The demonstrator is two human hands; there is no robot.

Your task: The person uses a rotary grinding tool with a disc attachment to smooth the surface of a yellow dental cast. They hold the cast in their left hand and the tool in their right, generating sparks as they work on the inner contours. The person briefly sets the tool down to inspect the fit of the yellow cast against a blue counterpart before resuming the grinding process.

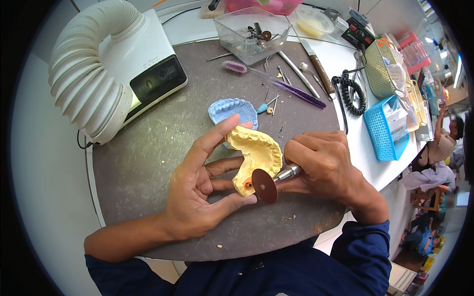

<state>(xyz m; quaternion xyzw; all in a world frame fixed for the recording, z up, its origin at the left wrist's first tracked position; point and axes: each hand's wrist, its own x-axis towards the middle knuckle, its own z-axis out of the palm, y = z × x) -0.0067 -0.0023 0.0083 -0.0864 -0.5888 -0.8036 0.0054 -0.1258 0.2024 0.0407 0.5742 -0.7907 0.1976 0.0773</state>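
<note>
My left hand (pixel 197 182) grips a yellow plaster dental model (pixel 264 150) by its edge, thumb at the near end and fingers at the far end and behind. An orange-red patch with a dark hole marks the model's near end. My right hand (pixel 318 165) is closed round a silver rotary handpiece (pixel 288 172). A brown cutting disc (pixel 264 186) on its tip stands at the model's near end, overlapping it; whether they touch I cannot tell. Just beyond lies a blue dental model (pixel 233 109) on the grey work mat (pixel 143 163).
A white suction unit (pixel 143 64) with a ribbed hose (pixel 84 74) stands at the left. A clear tray (pixel 254 37) of small tools, a purple toothbrush (pixel 296 92) and a wooden-handled knife (pixel 321 71) lie beyond. At right are a coiled cord (pixel 353 96) and a blue basket (pixel 382 130); people sit farther off.
</note>
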